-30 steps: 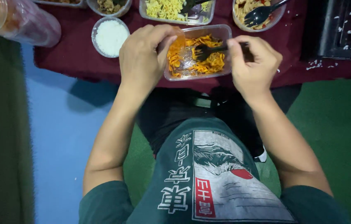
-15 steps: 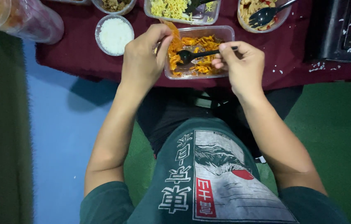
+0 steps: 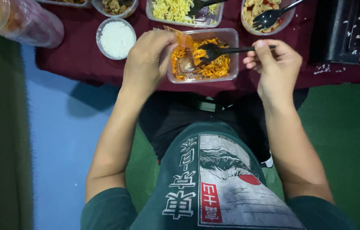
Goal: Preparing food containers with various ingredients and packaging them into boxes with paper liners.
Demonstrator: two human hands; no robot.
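Observation:
A clear rectangular plastic container [image 3: 232, 55] of orange noodles [image 3: 218, 66] sits on the dark red cloth [image 3: 73, 64] in front of me. My left hand [image 3: 148, 59] pinches a small orange-stained plastic packet [image 3: 183, 39] over the container's left end. My right hand [image 3: 275, 64] holds a black plastic fork [image 3: 231, 50] by its handle, the tines resting in the noodles near the container's middle.
A round tub of white rice [image 3: 116, 38] stands to the left. Behind are a tray of yellow noodles [image 3: 171, 9], a bowl with a black spoon [image 3: 269, 17], and another small bowl [image 3: 114, 6]. A clear bag [image 3: 22, 21] lies far left; a black tray [image 3: 350, 30] right.
My right hand has drawn back to the right, pulling the fork's tines from the left part of the noodles toward the middle. The left hand keeps the packet over the container.

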